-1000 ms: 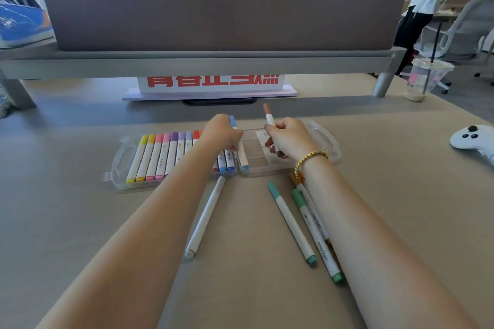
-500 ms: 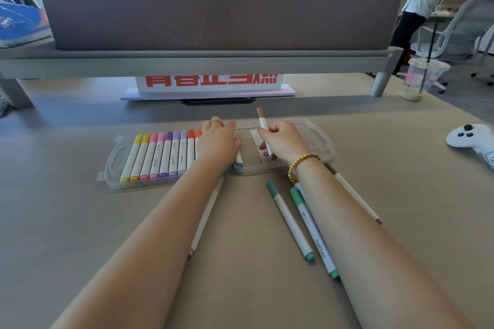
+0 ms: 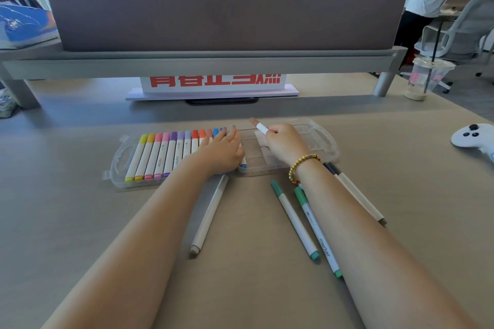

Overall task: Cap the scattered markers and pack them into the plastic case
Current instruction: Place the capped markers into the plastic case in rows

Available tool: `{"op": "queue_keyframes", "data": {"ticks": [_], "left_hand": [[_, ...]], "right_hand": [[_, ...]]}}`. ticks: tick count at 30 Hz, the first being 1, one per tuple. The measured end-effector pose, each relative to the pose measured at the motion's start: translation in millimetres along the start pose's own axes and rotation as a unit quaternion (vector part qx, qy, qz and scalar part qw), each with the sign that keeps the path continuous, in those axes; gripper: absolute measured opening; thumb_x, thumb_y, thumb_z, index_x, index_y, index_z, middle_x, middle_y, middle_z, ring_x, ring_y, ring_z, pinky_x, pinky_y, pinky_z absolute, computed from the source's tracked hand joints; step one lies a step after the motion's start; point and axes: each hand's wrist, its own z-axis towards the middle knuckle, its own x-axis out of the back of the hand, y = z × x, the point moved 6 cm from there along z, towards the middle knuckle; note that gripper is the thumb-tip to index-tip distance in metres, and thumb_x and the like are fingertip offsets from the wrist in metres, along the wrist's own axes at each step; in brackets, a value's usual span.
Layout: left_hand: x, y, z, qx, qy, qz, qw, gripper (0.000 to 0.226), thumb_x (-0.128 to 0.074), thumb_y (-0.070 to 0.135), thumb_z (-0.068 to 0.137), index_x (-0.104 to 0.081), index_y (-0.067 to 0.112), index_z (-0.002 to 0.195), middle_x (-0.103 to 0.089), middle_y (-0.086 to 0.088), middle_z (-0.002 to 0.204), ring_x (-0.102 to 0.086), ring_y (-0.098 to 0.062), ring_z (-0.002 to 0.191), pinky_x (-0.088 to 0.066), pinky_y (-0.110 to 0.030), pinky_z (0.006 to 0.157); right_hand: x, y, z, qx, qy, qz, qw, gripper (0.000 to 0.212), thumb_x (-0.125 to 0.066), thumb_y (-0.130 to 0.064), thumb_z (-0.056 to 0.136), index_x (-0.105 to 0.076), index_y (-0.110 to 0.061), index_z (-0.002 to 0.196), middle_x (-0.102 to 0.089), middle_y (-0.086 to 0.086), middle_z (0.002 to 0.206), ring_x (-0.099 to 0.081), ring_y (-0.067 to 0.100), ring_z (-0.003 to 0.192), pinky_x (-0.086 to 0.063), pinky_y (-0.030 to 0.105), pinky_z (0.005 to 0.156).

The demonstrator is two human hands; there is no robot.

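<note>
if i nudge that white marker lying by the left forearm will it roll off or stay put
The white marker looks round and slim, so a sideways nudge would probably roll it. It seems stiff and light. The table looks flat, so it should stop soon.

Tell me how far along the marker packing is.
Done: a row of capped markers fills the left of the plastic case. In hand: the right hand holds a brown-capped marker over the case; the left hand presses the row flat. Left: four markers on the table.
</note>
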Motion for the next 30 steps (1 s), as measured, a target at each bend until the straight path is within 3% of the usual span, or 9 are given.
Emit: {"op": "queue_keyframes", "data": {"ticks": [8, 12, 17, 22, 30], "left_hand": [[6.5, -1.9, -1.8, -0.001, 0.001, -0.02, 1.0, 0.052, -0.019, 0.031, 0.103, -0.007, 0.014, 0.151, 0.002, -0.004, 0.159, 0.002, -0.027, 0.146, 0.0, -0.05, 0.117], [7.6, -8.4, -8.2, -0.016, 0.053, -0.074, 0.996, 0.047, -0.023, 0.023, 0.104, -0.018, 0.013, 0.149, -0.01, -0.007, 0.158, -0.007, -0.026, 0.146, -0.004, -0.041, 0.119], [11.9, -19.7, -24.3, 0.013, 0.078, -0.099, 0.992, 0.043, -0.025, 0.027, 0.103, -0.037, 0.021, 0.144, -0.021, -0.002, 0.156, -0.022, -0.026, 0.142, -0.019, -0.042, 0.116], [5.4, -12.9, -32.3, -0.018, 0.099, -0.085, 0.991, 0.044, -0.024, 0.032, 0.103, -0.03, 0.026, 0.146, -0.024, -0.001, 0.155, -0.019, -0.023, 0.143, -0.016, -0.043, 0.115], [3.1, -15.9, -30.8, -0.01, 0.097, -0.088, 0.991, 0.046, -0.023, 0.033, 0.103, -0.023, 0.027, 0.148, -0.019, 0.0, 0.157, -0.011, -0.022, 0.145, -0.013, -0.043, 0.116]], "right_hand": [[-12.8, -3.6, 0.8, 0.03, -0.017, -0.068, 0.997, 0.019, -0.036, -0.014, 0.097, -0.054, -0.015, 0.093, -0.042, -0.001, 0.063, -0.039, 0.01, 0.055, -0.028, 0.02, 0.048], [-18.7, -9.0, -0.7, 0.04, -0.009, -0.156, 0.987, 0.024, -0.037, -0.012, 0.095, -0.06, -0.009, 0.093, -0.045, 0.001, 0.065, -0.041, 0.012, 0.055, -0.028, 0.021, 0.047], [-30.8, -20.6, 0.3, 0.052, 0.011, -0.232, 0.971, 0.027, -0.041, -0.018, 0.095, -0.061, -0.007, 0.108, -0.055, 0.009, 0.096, -0.057, 0.023, 0.083, -0.048, 0.03, 0.069], [-42.1, -29.6, -6.6, 0.062, -0.032, -0.272, 0.96, 0.033, -0.046, -0.019, 0.094, -0.054, -0.006, 0.123, -0.053, 0.015, 0.115, -0.055, 0.029, 0.104, -0.049, 0.037, 0.089], [-41.9, -27.4, -5.8, 0.101, -0.046, -0.315, 0.943, 0.028, -0.044, -0.021, 0.096, -0.058, -0.008, 0.117, -0.058, 0.013, 0.109, -0.055, 0.027, 0.099, -0.045, 0.033, 0.082]]}}
